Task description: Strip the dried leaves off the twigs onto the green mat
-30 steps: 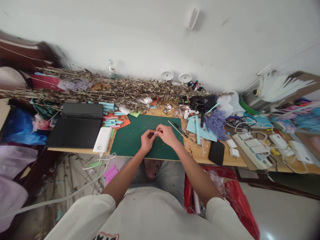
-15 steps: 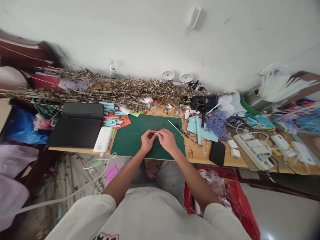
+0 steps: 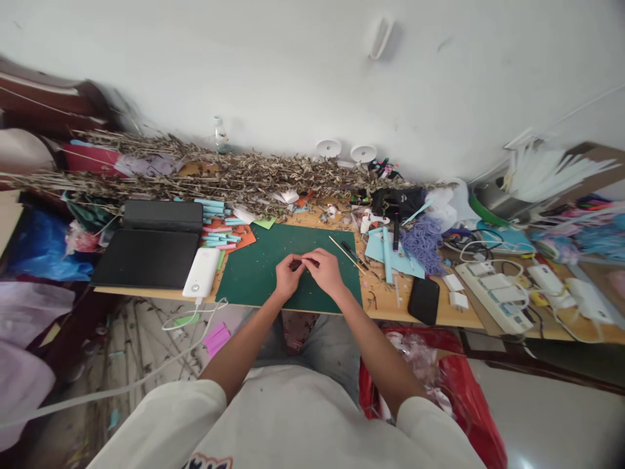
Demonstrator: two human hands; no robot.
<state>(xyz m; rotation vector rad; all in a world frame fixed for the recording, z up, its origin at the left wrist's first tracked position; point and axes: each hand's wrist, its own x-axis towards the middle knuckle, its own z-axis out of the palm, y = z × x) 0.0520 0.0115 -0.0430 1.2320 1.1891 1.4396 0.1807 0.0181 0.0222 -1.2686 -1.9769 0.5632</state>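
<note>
Over the green cutting mat (image 3: 249, 260), my left hand (image 3: 288, 275) and my right hand (image 3: 323, 270) meet fingertip to fingertip. Both are closed in a pinch. Whatever lies between the fingertips is hidden or too small to name. To the right of my right hand, a thin wooden stick (image 3: 346, 253) and a black pen (image 3: 352, 253) lie across the mat's edge. Left of the mat, several rolled blue and pink paper tubes (image 3: 222, 240) rest on orange paper (image 3: 248, 237).
A black tablet case (image 3: 146, 257) and white power bank (image 3: 201, 272) lie left. Dried stems (image 3: 273, 172) line the back. On the right are blue paper (image 3: 407, 262), a glue gun (image 3: 374, 220), purple yarn (image 3: 424, 244), a phone (image 3: 424, 301) and a power strip (image 3: 498, 298). A red bag (image 3: 471, 397) stands below.
The fingertips of both hands have closed together, and a small pale bit seen between them before is now covered. My right hand has shifted slightly left and up.
</note>
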